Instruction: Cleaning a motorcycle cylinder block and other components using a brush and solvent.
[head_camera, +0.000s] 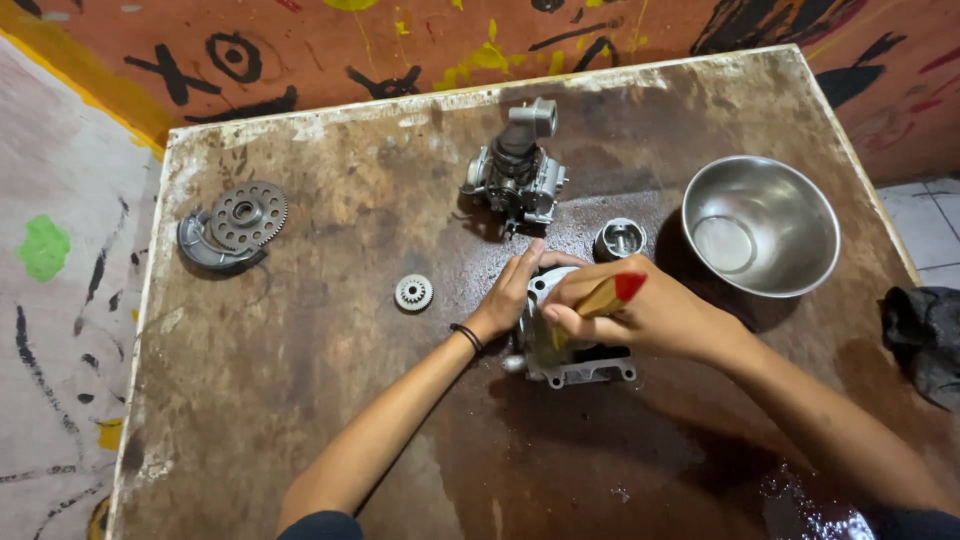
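My left hand (513, 291) rests on the left side of a grey metal engine part (575, 368) lying in the middle of the stained brown table (300, 400), holding it steady. My right hand (640, 312) grips a brush with a wooden handle and red tip (608, 295), its bristle end pressed down into the part and hidden by my fingers. A black band circles my left wrist.
A carburettor (520, 170) stands behind the hands, a small piston-like cylinder (620, 240) beside it. A steel bowl (760, 225) sits at right. A small gear (413, 292), a large gear (248, 214) on a curved shoe lie left. Black cloth (925, 335) hangs off the right edge.
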